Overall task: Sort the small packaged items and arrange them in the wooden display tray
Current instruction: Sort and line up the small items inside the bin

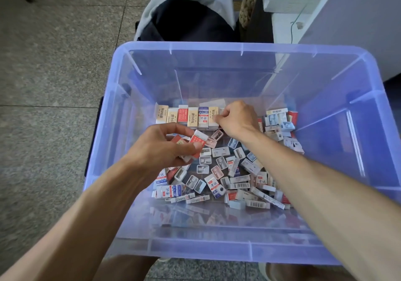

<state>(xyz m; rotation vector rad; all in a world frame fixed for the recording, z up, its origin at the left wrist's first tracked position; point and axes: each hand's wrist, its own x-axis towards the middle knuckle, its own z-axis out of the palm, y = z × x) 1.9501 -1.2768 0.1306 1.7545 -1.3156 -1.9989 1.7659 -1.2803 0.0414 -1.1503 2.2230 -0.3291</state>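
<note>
I see both arms reaching down into a clear bluish plastic bin (338, 68) that stands on a speckled floor (50, 68); my left hand (160, 148) is over the middle of the bin's left half, fingers curled, thumb and fingertips pinching a red-and-white packet (196, 143) that sits tilted in the grip above the pile; my right hand (237, 118) is further in, near the bin's far edge, fingers curled at the right end of a row of packets (186, 117), though whether it actually holds one I cannot tell, since the knuckles hide the fingertips; that row stands upright, side by side and touching, along the far edge of the bin's bottom, starting near the far left corner, with tan, red and blue-and-white faces showing; a loose heap of small packets (225, 172) covers the middle and near part of the bottom, lying every which way, some showing barcodes; a smaller cluster (280, 120) is stacked toward the far right corner; beyond the bin's far edge I see a dark bag with a grey rim (184, 18) on the floor.
</note>
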